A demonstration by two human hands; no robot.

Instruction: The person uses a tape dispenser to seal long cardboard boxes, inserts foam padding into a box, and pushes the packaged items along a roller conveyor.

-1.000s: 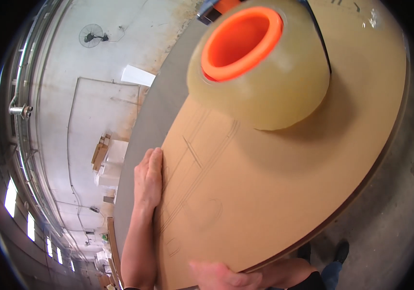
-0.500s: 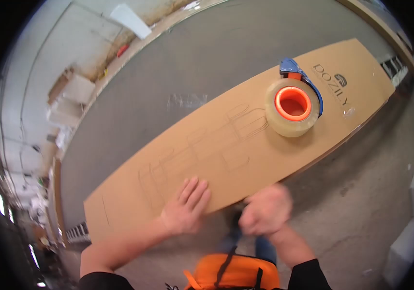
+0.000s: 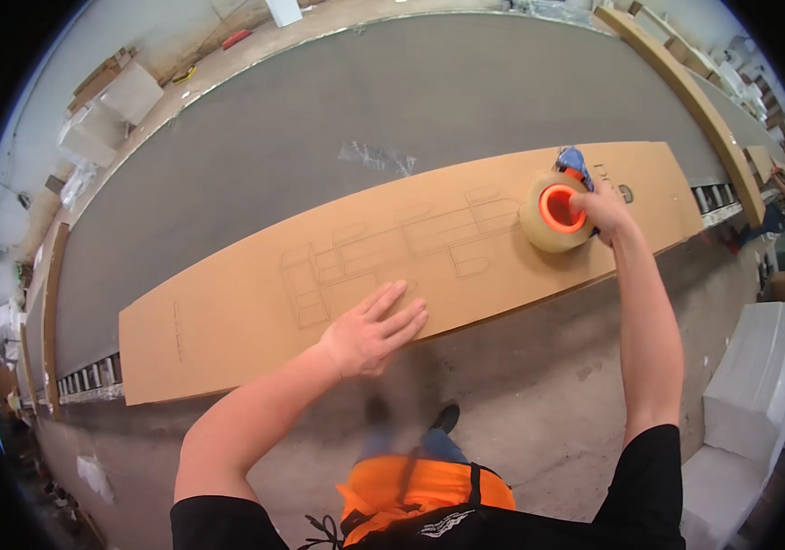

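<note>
A long, flat cardboard box [image 3: 218, 293] with a line drawing printed on its top lies slanting in front of me. My left hand [image 3: 370, 337] rests palm down on its near edge, fingers stretched out and slightly spread. Toward the right end sits a tape dispenser [image 3: 545, 240] with a wide roll of clear tape, an orange hub and a blue frame. My right hand [image 3: 607, 209] grips its right side, the thumb at the hub's opening. The fingers behind the frame are partly hidden, and this arm covers part of the print on the box.
The box lies on a wide grey conveyor belt [image 3: 255, 137], where a crumpled strip of clear tape [image 3: 376, 158] lies. Metal rollers [image 3: 90, 378] show at its near edge. A wooden rail [image 3: 686, 96] bounds the right. White foam blocks [image 3: 746, 385] stand on the floor at right.
My right hand has moved from beside the box's near edge up to the tape dispenser and taken hold of it. My left hand stays on the box; the whole view has shifted.
</note>
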